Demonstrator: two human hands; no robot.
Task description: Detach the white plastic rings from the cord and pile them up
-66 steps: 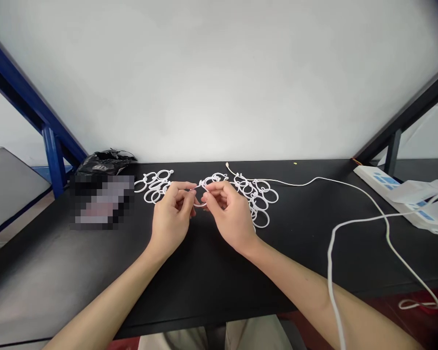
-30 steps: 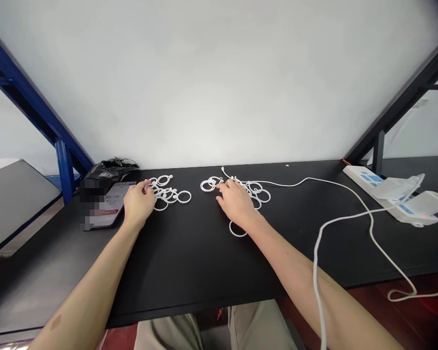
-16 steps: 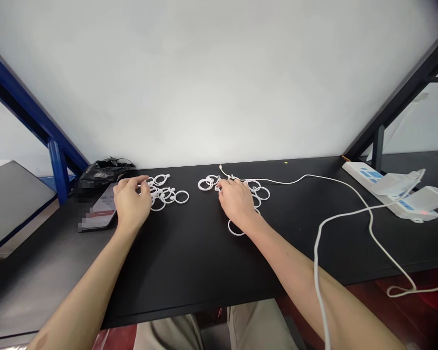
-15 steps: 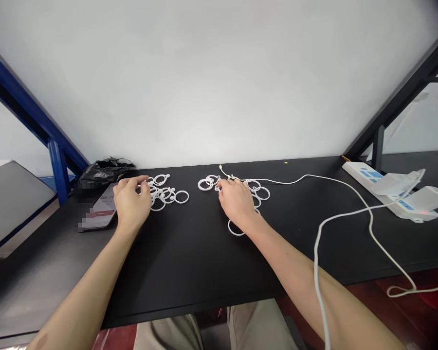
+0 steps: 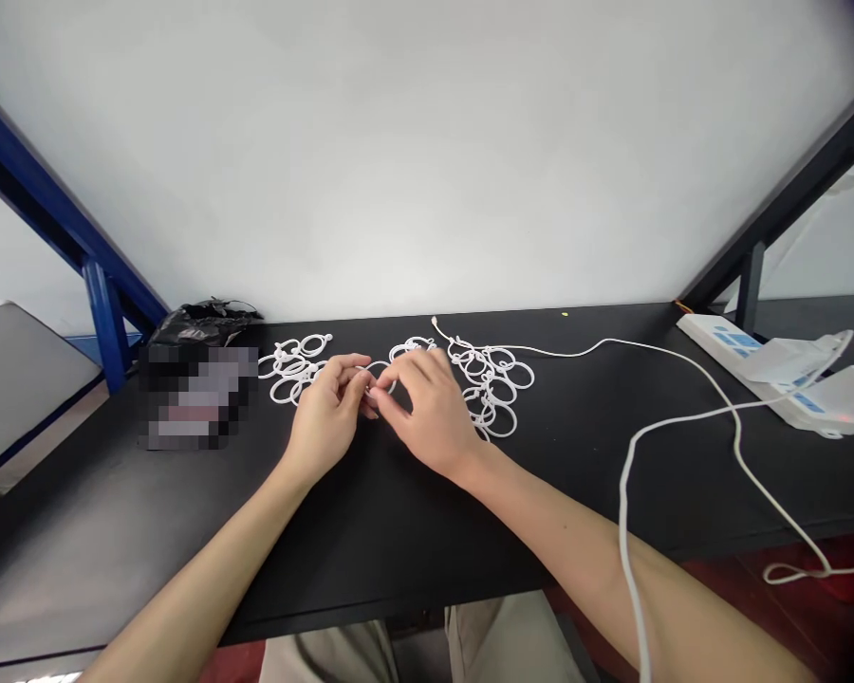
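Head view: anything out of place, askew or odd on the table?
Only the white cable: it sprawls in loose loops over the black table and crosses the right forearm. The left hand and right hand pinch one ring.

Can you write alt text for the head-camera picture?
A left hand and a right hand meet over a black table, pinching one white ring. More white rings lie piled on either side; a white cable trails right.
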